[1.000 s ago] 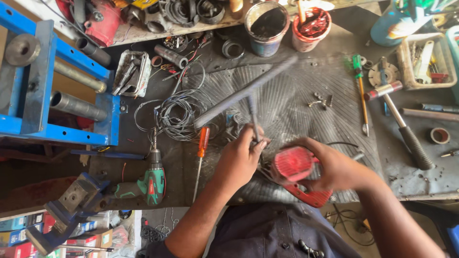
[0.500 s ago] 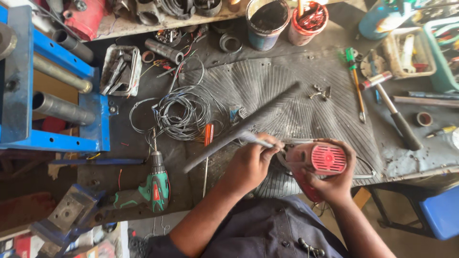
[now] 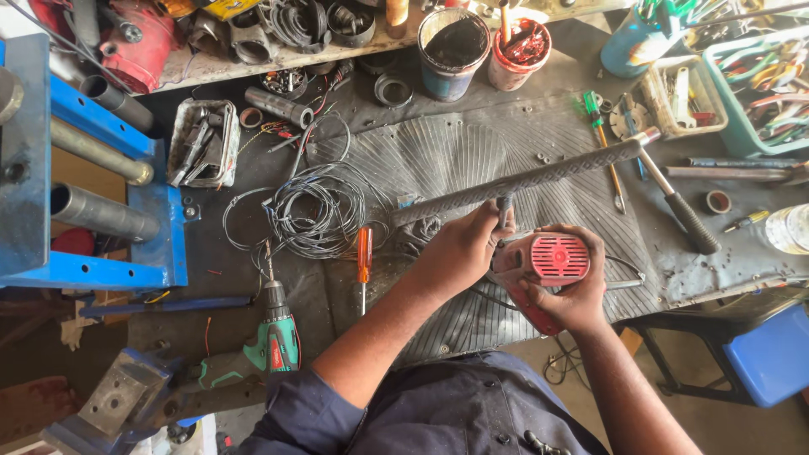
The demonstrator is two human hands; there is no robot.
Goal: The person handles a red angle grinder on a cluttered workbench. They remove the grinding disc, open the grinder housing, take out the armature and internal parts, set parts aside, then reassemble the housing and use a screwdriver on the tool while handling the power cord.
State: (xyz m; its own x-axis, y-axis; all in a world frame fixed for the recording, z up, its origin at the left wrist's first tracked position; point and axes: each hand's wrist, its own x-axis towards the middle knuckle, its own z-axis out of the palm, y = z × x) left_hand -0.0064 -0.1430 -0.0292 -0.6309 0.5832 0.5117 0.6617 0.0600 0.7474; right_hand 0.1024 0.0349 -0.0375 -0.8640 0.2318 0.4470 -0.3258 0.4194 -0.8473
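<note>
My left hand grips the short stem of a long dark T-shaped wrench. Its knurled crossbar runs level above the ribbed rubber mat. My right hand cradles a red power tool with a round vented end cap that faces up. The wrench stem goes down into the front of that tool, right between my two hands. The tool's red body pokes out below my right palm. Both hands sit near the bench's front edge.
A coil of thin wire and an orange-handled screwdriver lie left of my hands. A green cordless drill rests at the front left. A hammer, two paint tins and parts trays stand behind. A blue press frame fills the left.
The T-wrench has swung from a steep diagonal to nearly level. The red tool has turned so its round vented cap faces up. Both hands have stayed on it.
</note>
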